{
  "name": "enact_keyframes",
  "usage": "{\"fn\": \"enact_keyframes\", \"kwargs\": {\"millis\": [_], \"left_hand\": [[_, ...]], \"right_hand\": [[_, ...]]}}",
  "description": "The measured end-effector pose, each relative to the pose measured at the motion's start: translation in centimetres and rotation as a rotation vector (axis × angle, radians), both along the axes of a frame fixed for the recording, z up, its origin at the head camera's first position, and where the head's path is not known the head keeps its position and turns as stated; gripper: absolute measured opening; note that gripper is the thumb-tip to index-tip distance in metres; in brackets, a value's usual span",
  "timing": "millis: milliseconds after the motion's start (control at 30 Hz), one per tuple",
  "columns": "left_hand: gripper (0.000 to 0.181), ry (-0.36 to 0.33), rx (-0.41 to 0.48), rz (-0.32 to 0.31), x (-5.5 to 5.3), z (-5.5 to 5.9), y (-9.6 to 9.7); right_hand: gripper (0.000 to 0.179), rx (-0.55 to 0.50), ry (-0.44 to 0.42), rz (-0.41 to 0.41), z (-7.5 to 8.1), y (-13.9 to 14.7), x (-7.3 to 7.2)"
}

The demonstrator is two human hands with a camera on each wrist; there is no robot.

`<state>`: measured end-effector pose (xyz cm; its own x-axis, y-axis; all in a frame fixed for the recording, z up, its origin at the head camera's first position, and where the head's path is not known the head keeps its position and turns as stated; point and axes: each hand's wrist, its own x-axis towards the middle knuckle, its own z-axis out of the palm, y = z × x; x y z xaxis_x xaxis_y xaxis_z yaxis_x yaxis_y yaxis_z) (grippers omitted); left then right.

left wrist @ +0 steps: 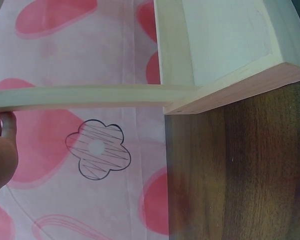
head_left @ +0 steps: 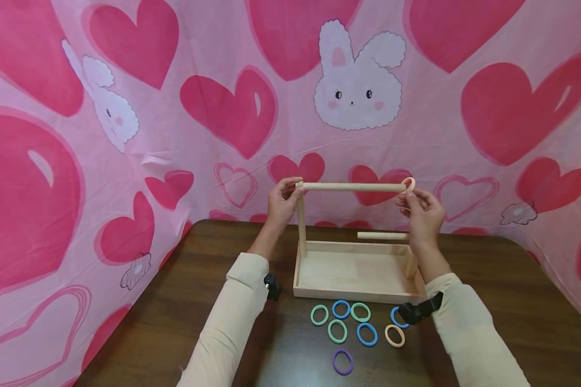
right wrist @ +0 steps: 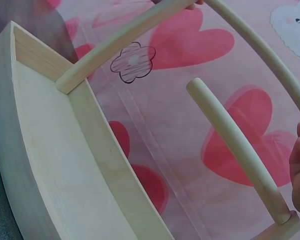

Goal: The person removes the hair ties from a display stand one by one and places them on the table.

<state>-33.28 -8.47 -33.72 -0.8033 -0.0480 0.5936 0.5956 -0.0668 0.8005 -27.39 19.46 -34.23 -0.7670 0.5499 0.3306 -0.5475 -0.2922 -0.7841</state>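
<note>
A light wooden stand has a shallow tray (head_left: 358,295), a tall left post (head_left: 302,226) and a long upper rod (head_left: 353,187) running right from its top. My left hand (head_left: 282,203) pinches the corner where post and rod meet. In the left wrist view, its fingertips (left wrist: 8,122) touch the post's upper part. My right hand (head_left: 423,215) pinches a peach ring (head_left: 413,185) at the rod's right end. Whether the rod's tip has passed through the ring, I cannot tell. A shorter rod (right wrist: 237,150) points left from the short right post (head_left: 410,264), below my right hand.
Several loose rings lie on the brown table (head_left: 213,301) before the tray, among them a purple ring (head_left: 334,359), a peach ring (head_left: 387,334) and some green and blue ones. My right wrist camera (head_left: 420,310) partly hides a blue ring. A pink heart-patterned cloth (head_left: 290,134) hangs behind.
</note>
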Motion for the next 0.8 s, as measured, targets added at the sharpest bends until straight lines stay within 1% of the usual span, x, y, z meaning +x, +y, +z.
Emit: {"fn": "enact_keyframes", "kwargs": {"millis": [133, 300, 467, 533, 633, 700, 800], "left_hand": [[0.028, 0.000, 0.005, -0.006, 0.1, 0.1, 0.0], [0.027, -0.006, 0.004, -0.008, 0.1, 0.1, 0.0], [0.028, -0.023, 0.012, -0.014, 0.2, 0.0, -0.1], [0.029, -0.026, 0.009, -0.013, 0.3, 0.0, -0.1], [0.028, -0.027, 0.009, -0.016, 0.2, 0.1, -0.1], [0.029, -0.023, 0.008, -0.017, 0.3, 0.1, -0.1], [0.029, -0.013, 0.013, -0.021, 0.2, 0.1, -0.1]], "right_hand": [[0.011, -0.069, -0.022, 0.039, 0.1, 0.2, 0.3], [0.007, -0.161, -0.026, 0.089, 0.1, 0.5, 0.7], [0.011, -0.267, -0.040, 0.158, 0.0, 0.5, 1.3], [0.012, -0.315, -0.051, 0.205, 0.1, 0.5, 1.7], [0.012, -0.354, -0.065, 0.288, 0.2, 0.7, 2.4], [0.012, -0.358, -0.071, 0.350, 0.1, 0.9, 2.9], [0.014, -0.336, -0.075, 0.439, -0.1, 1.1, 3.7]]}}
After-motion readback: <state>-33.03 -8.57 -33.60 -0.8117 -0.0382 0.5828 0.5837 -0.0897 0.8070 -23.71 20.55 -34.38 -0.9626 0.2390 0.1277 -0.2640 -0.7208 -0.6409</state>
